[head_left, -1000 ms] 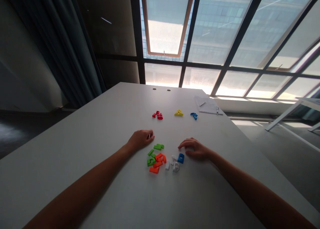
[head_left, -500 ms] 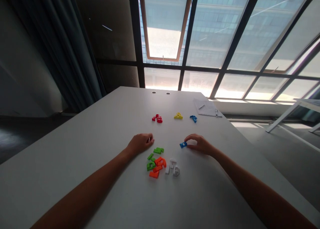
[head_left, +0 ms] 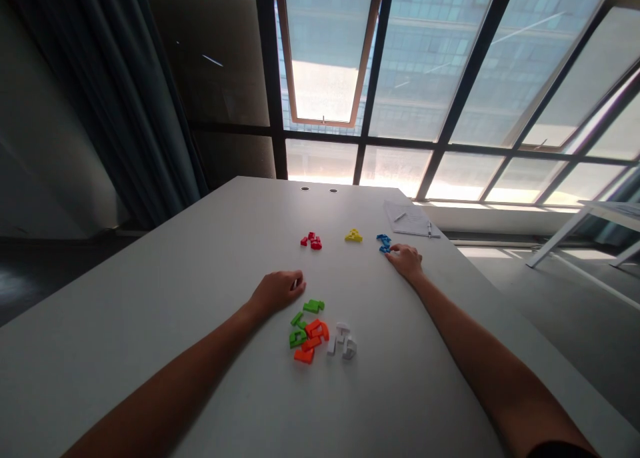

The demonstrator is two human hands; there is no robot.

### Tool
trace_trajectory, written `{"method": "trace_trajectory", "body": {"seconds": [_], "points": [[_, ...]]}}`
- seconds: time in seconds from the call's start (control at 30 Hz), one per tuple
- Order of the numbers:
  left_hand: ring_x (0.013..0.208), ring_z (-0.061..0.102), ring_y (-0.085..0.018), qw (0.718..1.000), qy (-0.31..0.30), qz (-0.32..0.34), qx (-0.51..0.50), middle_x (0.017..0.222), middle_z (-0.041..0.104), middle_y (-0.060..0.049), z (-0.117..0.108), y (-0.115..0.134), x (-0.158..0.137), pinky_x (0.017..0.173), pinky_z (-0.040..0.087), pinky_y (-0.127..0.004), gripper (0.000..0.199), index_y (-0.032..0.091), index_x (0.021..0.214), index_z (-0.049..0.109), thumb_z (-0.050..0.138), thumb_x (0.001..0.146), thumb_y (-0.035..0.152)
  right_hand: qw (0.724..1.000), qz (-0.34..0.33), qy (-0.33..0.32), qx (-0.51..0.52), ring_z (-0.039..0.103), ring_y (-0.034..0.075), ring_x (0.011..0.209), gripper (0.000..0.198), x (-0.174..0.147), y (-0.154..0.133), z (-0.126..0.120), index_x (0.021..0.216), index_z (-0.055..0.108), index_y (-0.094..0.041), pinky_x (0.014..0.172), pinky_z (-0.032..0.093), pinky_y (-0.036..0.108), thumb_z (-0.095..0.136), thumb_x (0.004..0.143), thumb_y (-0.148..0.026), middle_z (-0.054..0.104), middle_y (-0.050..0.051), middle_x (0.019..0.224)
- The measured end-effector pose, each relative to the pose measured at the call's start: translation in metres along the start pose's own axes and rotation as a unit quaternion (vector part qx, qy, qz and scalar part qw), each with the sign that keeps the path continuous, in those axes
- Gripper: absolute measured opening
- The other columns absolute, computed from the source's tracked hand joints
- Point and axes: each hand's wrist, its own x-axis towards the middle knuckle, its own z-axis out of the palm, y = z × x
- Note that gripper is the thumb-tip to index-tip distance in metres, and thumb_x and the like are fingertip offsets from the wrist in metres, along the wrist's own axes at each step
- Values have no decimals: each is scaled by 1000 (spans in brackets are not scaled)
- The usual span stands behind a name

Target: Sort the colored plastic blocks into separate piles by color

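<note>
Clock centred on the bare stretch of white table between your hands, 12 toward the windows. Your right hand reaches out to 2 o'clock, fingertips at the nearer blue piece, which lies on the table just beside the farther blue pieces; cannot tell whether thumb and fingers pinch it or only touch it. Your left hand rests at 9 o'clock, curled in a loose fist, nothing seen in it. Done, by the look of it: three single-colour groups well apart in a far row, red pieces at 11, yellow pieces between 12 and 1, blue between 1 and 2. Left, as judged from the layout: the near bunch, with green pieces between 7 and 8, orange pieces at 7, close against the green, and white pieces at 6, just beside the orange. No blue shows in that bunch, so the blue share looks all but finished; overall, roughly half the colours stand apart.
</note>
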Motion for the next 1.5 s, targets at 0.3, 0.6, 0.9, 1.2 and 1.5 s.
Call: {"method": "trace_trajectory", "body": {"seconds": [0.3,0.6,0.9,1.2,1.5], "points": [[74,68,-20,1000,-7,-4,-4,83,75,-3,0,-1,0,66,41,-29,26,25,90,66,50,99,44,999,36,27,-28,62,36,119,38,8,-8,4,118,69,-17,98,46,47,65,97,-48,71,19,122],[74,67,-20,1000,-2,0,-9,84,74,-3,0,-3,-1,66,39,-29,25,26,91,66,50,100,44,996,-84,-11,-23,62,33,116,25,-64,-27,-2,115,71,-17,99,46,44,53,101,-28,69,20,124],[72,66,-19,1000,8,4,-14,82,73,-2,1,-4,-3,63,37,-29,23,25,91,66,53,100,41,801,-440,-259,313,66,24,121,30,-151,-82,-48,123,78,-31,110,50,44,61,100,-25,76,7,126],[71,66,-19,1000,7,5,-19,81,73,-2,2,-5,-3,64,37,-29,23,24,91,66,53,99,40,843,-446,-176,245,69,25,116,23,-142,-75,-40,119,81,-28,103,54,43,65,102,-29,79,9,121],[73,66,-21,1000,1,5,-15,83,73,-3,1,-4,-3,65,38,-30,26,25,91,67,51,99,44,951,-294,43,82,68,28,111,17,-76,0,-11,105,77,-25,101,51,47,61,102,-32,77,10,119]]}}
